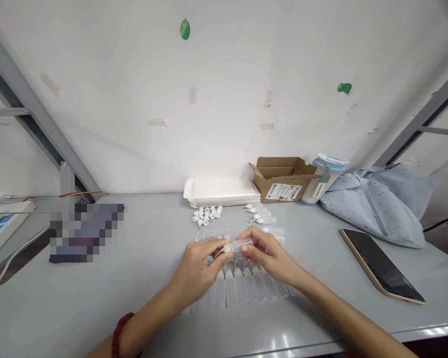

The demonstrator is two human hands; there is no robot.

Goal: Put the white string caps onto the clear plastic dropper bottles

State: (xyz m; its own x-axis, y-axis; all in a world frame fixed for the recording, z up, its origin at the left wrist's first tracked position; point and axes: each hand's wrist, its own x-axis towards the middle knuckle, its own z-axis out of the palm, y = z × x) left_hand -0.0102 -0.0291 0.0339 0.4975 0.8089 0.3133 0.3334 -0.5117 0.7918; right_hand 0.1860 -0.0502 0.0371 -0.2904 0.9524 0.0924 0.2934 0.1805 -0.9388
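Observation:
A small translucent plastic bottle (242, 243) lies sideways between my two hands, above the middle of the table. My left hand (200, 263) pinches its white cap end. Around the body of the bottle, my right hand (263, 251) is closed with thumb and fingers. Below the hands, a row of similar bottles (242, 291) with tailed white caps lies side by side on the table. Curved cap tails (209, 232) of more pieces show behind my left hand, their lower parts hidden. Another clear bottle (276, 233) lies just beyond my right hand.
Loose white caps (206, 215) lie in a pile before a stack of white padded envelopes (222, 193). Several more bottles (263, 219) lie at the right of them. Behind stand a cardboard box (283, 181) and a tumbler (323, 181). A blue bag (381, 209) and a phone (381, 266) are at the right.

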